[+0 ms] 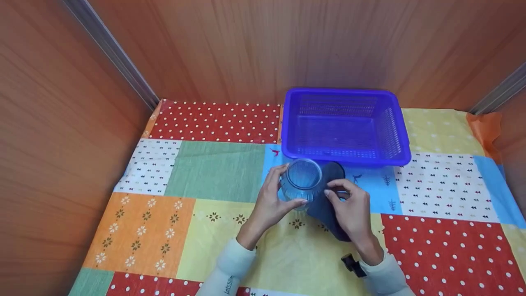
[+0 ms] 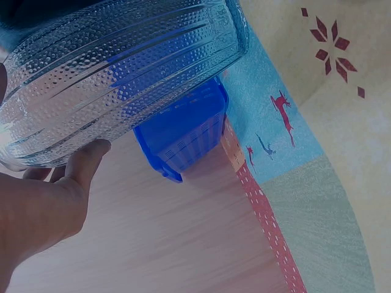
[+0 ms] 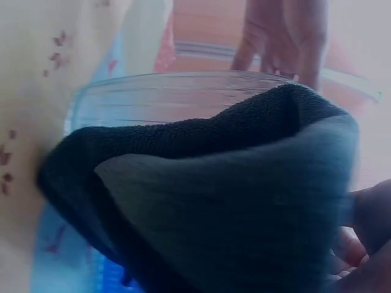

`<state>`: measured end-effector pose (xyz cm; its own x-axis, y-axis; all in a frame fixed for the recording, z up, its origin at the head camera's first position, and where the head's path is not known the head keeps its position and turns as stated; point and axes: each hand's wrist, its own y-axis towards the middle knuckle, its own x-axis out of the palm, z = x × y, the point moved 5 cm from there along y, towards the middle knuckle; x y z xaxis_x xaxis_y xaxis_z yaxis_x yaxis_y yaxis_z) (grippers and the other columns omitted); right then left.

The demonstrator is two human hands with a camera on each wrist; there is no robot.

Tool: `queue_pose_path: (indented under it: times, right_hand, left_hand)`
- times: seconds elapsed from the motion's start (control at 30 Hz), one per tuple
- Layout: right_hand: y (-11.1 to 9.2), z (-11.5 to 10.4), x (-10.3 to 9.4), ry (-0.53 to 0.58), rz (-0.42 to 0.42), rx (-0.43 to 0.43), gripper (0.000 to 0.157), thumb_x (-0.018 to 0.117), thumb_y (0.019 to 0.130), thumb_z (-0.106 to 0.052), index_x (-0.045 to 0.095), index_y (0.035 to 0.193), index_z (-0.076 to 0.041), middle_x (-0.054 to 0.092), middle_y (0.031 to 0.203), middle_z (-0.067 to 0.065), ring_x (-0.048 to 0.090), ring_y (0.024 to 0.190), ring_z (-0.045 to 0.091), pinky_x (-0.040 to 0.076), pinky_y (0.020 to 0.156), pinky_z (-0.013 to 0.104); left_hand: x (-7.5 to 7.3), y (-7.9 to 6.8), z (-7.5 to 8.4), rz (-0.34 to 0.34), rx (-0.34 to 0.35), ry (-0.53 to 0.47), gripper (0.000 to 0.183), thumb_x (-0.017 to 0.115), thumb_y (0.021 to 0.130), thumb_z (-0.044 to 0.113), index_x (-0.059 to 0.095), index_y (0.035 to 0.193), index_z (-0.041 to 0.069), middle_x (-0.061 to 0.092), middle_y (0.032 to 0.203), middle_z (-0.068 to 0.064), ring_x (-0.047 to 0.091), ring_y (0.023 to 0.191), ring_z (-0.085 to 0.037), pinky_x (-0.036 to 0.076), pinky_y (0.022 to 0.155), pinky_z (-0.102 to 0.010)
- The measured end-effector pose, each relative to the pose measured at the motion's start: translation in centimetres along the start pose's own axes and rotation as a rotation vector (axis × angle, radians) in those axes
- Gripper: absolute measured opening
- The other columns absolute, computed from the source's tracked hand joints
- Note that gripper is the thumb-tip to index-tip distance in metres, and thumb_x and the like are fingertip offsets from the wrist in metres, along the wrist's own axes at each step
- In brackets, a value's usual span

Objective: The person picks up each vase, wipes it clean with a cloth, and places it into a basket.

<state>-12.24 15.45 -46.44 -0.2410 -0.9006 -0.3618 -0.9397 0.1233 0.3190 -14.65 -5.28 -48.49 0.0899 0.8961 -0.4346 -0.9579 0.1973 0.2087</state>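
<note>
A clear glass jar (image 1: 303, 181) with a ribbed, dimpled wall stands out in front of the basket, its round mouth facing up toward the head camera. My left hand (image 1: 274, 197) grips it from the left, thumb on the near side and fingers behind; in the left wrist view the textured glass (image 2: 122, 79) fills the upper left. A dark cloth (image 1: 326, 209) hangs along the jar's right side, pinched between thumb and fingers of my right hand (image 1: 351, 207). Seen from the right wrist, the folded cloth (image 3: 226, 207) covers much of the jar.
Just behind the jar, a purple-blue plastic basket (image 1: 345, 162) with slotted walls stands against the wooden back panel (image 1: 263, 49). A patchwork-print cloth (image 1: 222, 172) covers the table. Wooden side panels stand to the left and right. A black band (image 1: 353, 265) is at my right wrist.
</note>
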Motion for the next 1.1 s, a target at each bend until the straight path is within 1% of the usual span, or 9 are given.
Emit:
queue_pose_path:
  times: [0.17, 0.4, 0.5, 0.57, 0.63, 0.73, 0.83, 1.0, 1.1]
  right_hand:
    - [0.3, -1.0, 0.0, -0.002, 0.023, -0.046, 0.012, 0.079, 0.089, 0.009, 0.076, 0.098, 0.003, 0.076, 0.094, 0.012, 0.073, 0.089, 0.015, 0.056, 0.082, 0.011]
    - [0.6, -2.1, 0.0, -0.021, 0.015, -0.047, 0.013, 0.079, 0.089, 0.01, 0.077, 0.099, 0.003, 0.075, 0.095, 0.013, 0.075, 0.091, 0.028, 0.058, 0.083, 0.014]
    - [0.7, -2.2, 0.0, -0.054, 0.0, -0.037, 0.013, 0.079, 0.089, 0.01, 0.077, 0.099, 0.003, 0.075, 0.095, 0.012, 0.075, 0.093, 0.028, 0.06, 0.083, 0.018]
    - [0.7, -2.3, 0.0, -0.071, -0.008, -0.038, 0.013, 0.079, 0.089, 0.01, 0.077, 0.099, 0.003, 0.075, 0.095, 0.013, 0.075, 0.093, 0.029, 0.063, 0.082, 0.027]
    - [0.6, -2.3, 0.0, -0.089, -0.01, -0.042, 0.012, 0.079, 0.089, 0.01, 0.077, 0.099, 0.003, 0.074, 0.095, 0.013, 0.075, 0.093, 0.028, 0.064, 0.082, 0.032]
    - [0.4, -1.9, -0.1, -0.09, -0.011, -0.039, 0.012, 0.078, 0.089, 0.01, 0.076, 0.099, 0.003, 0.074, 0.095, 0.014, 0.075, 0.093, 0.03, 0.065, 0.082, 0.043]
    - [0.1, -1.3, 0.0, -0.097, -0.01, -0.027, 0.013, 0.077, 0.089, 0.012, 0.076, 0.099, 0.003, 0.074, 0.096, 0.015, 0.075, 0.094, 0.033, 0.064, 0.083, 0.049]
    - [-0.4, 0.2, 0.4, -0.105, -0.013, -0.006, 0.014, 0.077, 0.087, 0.014, 0.074, 0.096, 0.005, 0.075, 0.095, 0.017, 0.076, 0.093, 0.034, 0.064, 0.082, 0.051]
    - [-0.6, 1.2, 0.8, -0.103, -0.025, 0.014, 0.014, 0.077, 0.086, 0.015, 0.073, 0.095, 0.005, 0.075, 0.094, 0.018, 0.076, 0.091, 0.035, 0.064, 0.082, 0.051]
  left_hand:
    - [0.0, 0.0, 0.1, -0.007, -0.006, 0.006, 0.089, 0.096, 0.079, 0.03, 0.047, 0.151, 0.01, 0.051, 0.151, -0.01, 0.053, 0.137, -0.028, 0.054, 0.109, -0.049]
    - [0.0, 0.0, 0.0, -0.005, -0.002, 0.002, 0.089, 0.096, 0.079, 0.028, 0.047, 0.151, 0.01, 0.05, 0.152, -0.01, 0.053, 0.137, -0.027, 0.054, 0.109, -0.048]
    - [0.0, 0.0, -0.1, -0.005, -0.003, 0.005, 0.088, 0.096, 0.08, 0.028, 0.047, 0.151, 0.01, 0.05, 0.153, -0.01, 0.053, 0.138, -0.028, 0.053, 0.109, -0.047]
    - [0.0, 0.0, -0.1, -0.006, 0.0, 0.002, 0.088, 0.096, 0.08, 0.028, 0.047, 0.151, 0.01, 0.05, 0.153, -0.01, 0.052, 0.139, -0.028, 0.053, 0.11, -0.047]
    - [0.0, 0.1, -0.1, -0.009, 0.001, -0.001, 0.088, 0.095, 0.08, 0.028, 0.046, 0.151, 0.01, 0.049, 0.153, -0.01, 0.052, 0.139, -0.028, 0.053, 0.11, -0.047]
    - [0.0, 0.1, 0.0, -0.008, 0.009, -0.005, 0.088, 0.095, 0.08, 0.028, 0.046, 0.151, 0.009, 0.049, 0.153, -0.01, 0.053, 0.138, -0.028, 0.054, 0.109, -0.048]
    - [0.1, 0.1, 0.0, 0.001, 0.022, -0.004, 0.088, 0.096, 0.08, 0.029, 0.047, 0.15, 0.008, 0.05, 0.154, -0.011, 0.053, 0.137, -0.028, 0.055, 0.107, -0.047]
    - [0.1, 0.1, 0.0, 0.022, 0.051, 0.0, 0.088, 0.097, 0.078, 0.029, 0.049, 0.148, 0.006, 0.051, 0.152, -0.012, 0.053, 0.137, -0.029, 0.053, 0.109, -0.048]
    - [0.1, 0.0, 0.0, 0.026, 0.046, -0.006, 0.088, 0.097, 0.078, 0.029, 0.049, 0.148, 0.006, 0.052, 0.151, -0.013, 0.054, 0.137, -0.029, 0.051, 0.111, -0.049]
